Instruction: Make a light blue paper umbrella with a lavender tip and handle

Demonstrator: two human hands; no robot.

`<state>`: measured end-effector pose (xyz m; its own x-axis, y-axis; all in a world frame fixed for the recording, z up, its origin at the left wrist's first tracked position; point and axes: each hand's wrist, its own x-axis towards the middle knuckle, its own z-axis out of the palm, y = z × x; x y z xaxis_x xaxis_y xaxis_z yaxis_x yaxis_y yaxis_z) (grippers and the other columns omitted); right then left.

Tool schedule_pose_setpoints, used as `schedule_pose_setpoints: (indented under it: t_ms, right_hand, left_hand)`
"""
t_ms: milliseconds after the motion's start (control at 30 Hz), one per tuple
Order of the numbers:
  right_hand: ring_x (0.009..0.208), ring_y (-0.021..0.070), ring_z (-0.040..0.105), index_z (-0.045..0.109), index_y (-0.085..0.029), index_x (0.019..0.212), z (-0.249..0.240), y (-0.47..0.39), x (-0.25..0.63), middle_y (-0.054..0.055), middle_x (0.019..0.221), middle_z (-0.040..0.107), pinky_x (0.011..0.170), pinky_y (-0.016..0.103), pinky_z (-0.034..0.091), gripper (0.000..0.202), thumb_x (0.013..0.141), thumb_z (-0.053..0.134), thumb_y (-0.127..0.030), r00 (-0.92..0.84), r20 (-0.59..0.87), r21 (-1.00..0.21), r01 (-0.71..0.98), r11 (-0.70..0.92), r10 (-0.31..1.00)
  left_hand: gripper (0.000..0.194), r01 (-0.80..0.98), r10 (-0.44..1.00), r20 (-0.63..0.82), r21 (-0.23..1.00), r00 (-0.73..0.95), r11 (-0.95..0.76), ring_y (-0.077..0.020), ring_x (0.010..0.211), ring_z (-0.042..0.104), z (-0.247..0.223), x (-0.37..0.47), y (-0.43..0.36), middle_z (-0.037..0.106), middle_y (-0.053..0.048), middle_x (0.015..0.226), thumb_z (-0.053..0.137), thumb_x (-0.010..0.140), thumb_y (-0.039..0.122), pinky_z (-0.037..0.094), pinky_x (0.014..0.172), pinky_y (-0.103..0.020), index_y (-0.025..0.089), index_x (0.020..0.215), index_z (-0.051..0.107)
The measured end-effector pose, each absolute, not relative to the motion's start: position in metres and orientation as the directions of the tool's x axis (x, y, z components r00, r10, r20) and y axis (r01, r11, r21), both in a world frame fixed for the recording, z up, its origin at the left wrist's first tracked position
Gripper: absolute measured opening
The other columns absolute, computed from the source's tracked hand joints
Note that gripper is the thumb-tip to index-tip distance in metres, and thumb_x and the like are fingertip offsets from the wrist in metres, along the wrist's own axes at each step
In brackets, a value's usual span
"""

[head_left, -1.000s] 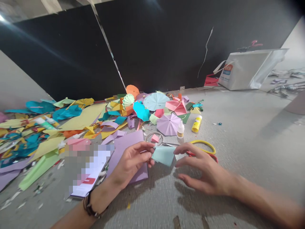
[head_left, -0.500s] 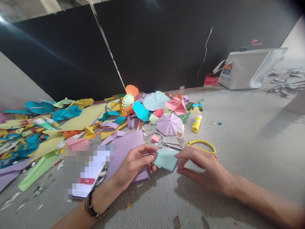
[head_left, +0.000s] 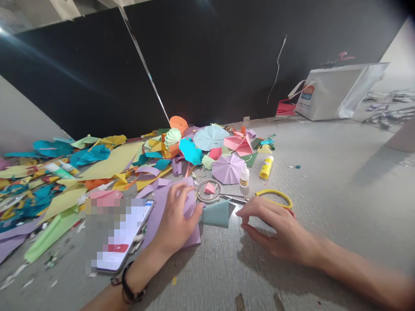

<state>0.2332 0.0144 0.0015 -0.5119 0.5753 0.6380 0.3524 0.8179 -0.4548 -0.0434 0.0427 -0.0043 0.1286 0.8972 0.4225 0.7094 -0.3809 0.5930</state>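
A folded piece of light blue paper (head_left: 216, 214) is in front of me, its left edge at the thumb of my left hand (head_left: 177, 218). That hand is palm-down over a purple sheet (head_left: 155, 222), and its fingers behind the paper are partly hidden. To the right of the paper, my right hand (head_left: 272, 224) has thumb and index fingertip slightly apart, with nothing visible between them. Behind the paper lie scissors (head_left: 272, 193) with yellow handle loops, partly covered by my right hand. A grey ring (head_left: 198, 194) has a small pink paper piece (head_left: 209, 188) inside it.
A small white bottle (head_left: 244, 177) and a yellow glue stick (head_left: 266, 167) stand beyond the scissors. A pleated purple disc (head_left: 228, 169) and a heap of coloured paper spread leftward. A phone (head_left: 125, 242) lies left. A white bag (head_left: 330, 95) stands by the dark wall.
My left hand has turned over and shifted slightly left, taking the light blue paper with it. The paper now shows a different side, and my right fingertips have come apart from it.
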Motion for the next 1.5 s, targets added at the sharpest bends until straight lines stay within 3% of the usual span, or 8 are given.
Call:
schedule_pose_setpoints:
  t_ms: [67, 167, 300, 500, 933, 1100, 1267, 1500]
  right_hand:
    - [0.091, 0.018, 0.066, 0.06, -0.021, 0.115, 0.001, 0.014, 0.233, 0.005, 0.099, 0.069, 0.081, 0.033, 0.056, 0.023, 0.096, 0.058, -0.007, -0.519, 0.643, -0.445, 0.345, 0.826, 0.563]
    - [0.092, 0.0184, 0.066, 0.059, -0.021, 0.115, 0.0, 0.013, 0.233, 0.005, 0.1, 0.07, 0.081, 0.034, 0.056, 0.022, 0.097, 0.058, -0.007, -0.538, 0.635, -0.438, 0.34, 0.832, 0.554]
    - [0.093, 0.0191, 0.066, 0.059, -0.022, 0.116, -0.001, 0.014, 0.233, 0.006, 0.1, 0.069, 0.081, 0.034, 0.056, 0.023, 0.098, 0.057, -0.008, -0.549, 0.623, -0.436, 0.348, 0.83, 0.557]
    - [0.093, 0.0184, 0.066, 0.059, -0.021, 0.119, -0.001, 0.013, 0.234, 0.005, 0.1, 0.069, 0.083, 0.034, 0.056, 0.027, 0.097, 0.058, -0.006, -0.55, 0.635, -0.424, 0.339, 0.84, 0.542]
    - [0.093, 0.0197, 0.066, 0.059, -0.021, 0.12, 0.002, 0.012, 0.234, 0.006, 0.099, 0.07, 0.082, 0.036, 0.056, 0.026, 0.099, 0.055, -0.006, -0.58, 0.623, -0.4, 0.339, 0.851, 0.524]
    - [0.096, 0.0184, 0.067, 0.059, -0.021, 0.118, -0.001, 0.013, 0.233, 0.005, 0.102, 0.071, 0.085, 0.033, 0.055, 0.022, 0.1, 0.059, -0.008, -0.552, 0.616, -0.433, 0.359, 0.827, 0.562]
    - [0.094, 0.0182, 0.069, 0.059, -0.02, 0.12, -0.004, 0.014, 0.233, 0.005, 0.102, 0.073, 0.086, 0.034, 0.055, 0.022, 0.101, 0.06, -0.009, -0.545, 0.624, -0.43, 0.358, 0.828, 0.56]
    - [0.101, 0.0196, 0.07, 0.06, -0.022, 0.12, -0.004, 0.011, 0.232, 0.005, 0.109, 0.073, 0.089, 0.036, 0.056, 0.023, 0.1, 0.059, -0.011, -0.526, 0.563, -0.529, 0.363, 0.767, 0.637]
  left_hand:
    - [0.055, 0.868, 0.887, 0.446, 0.387, 0.12, -0.311, -0.0442, 0.151, 0.028, -0.007, -0.049, 0.048, 0.032, -0.026, 0.157, 0.057, 0.095, 0.046, 0.028, 0.119, -0.067, 0.013, 0.139, 0.052]
    - [0.067, 0.979, 0.942, 0.33, 0.164, 0.062, -0.122, -0.0526, 0.155, 0.015, -0.008, -0.057, 0.052, 0.015, -0.036, 0.164, 0.044, 0.101, 0.05, 0.025, 0.112, -0.08, 0.002, 0.147, 0.045]
    - [0.073, 0.997, 0.979, 0.202, 0.078, -0.017, 0.001, -0.0537, 0.155, 0.014, -0.005, -0.061, 0.053, 0.014, -0.037, 0.166, 0.033, 0.103, 0.055, 0.034, 0.103, -0.083, 0.001, 0.15, 0.044]
    - [0.071, 0.997, 0.959, 0.277, 0.008, 0.066, -0.072, -0.0501, 0.157, 0.013, -0.012, -0.059, 0.053, 0.02, -0.037, 0.165, 0.033, 0.104, 0.053, 0.017, 0.114, -0.08, 0.0, 0.148, 0.049]
    - [0.067, 0.992, 0.975, 0.21, 0.09, 0.07, -0.091, -0.0522, 0.156, 0.013, -0.018, -0.057, 0.053, 0.02, -0.034, 0.166, 0.035, 0.103, 0.054, 0.016, 0.112, -0.084, 0.005, 0.144, 0.052]
    - [0.049, 0.904, 0.928, 0.269, 0.271, 0.26, -0.332, -0.0422, 0.157, 0.017, -0.007, -0.049, 0.047, 0.023, -0.025, 0.165, 0.039, 0.105, 0.047, 0.017, 0.123, -0.068, 0.012, 0.134, 0.057]
    - [0.029, 0.707, 0.902, 0.257, 0.561, 0.347, -0.431, -0.034, 0.151, 0.033, 0.0, -0.04, 0.039, 0.04, -0.014, 0.157, 0.047, 0.105, 0.04, 0.029, 0.122, -0.059, 0.023, 0.119, 0.065]
    - [0.006, 0.447, 0.786, 0.449, 0.651, 0.425, -0.614, -0.0281, 0.115, 0.064, 0.004, -0.028, 0.03, 0.069, -0.012, 0.118, 0.064, 0.098, 0.022, 0.049, 0.102, -0.046, 0.021, 0.101, 0.068]
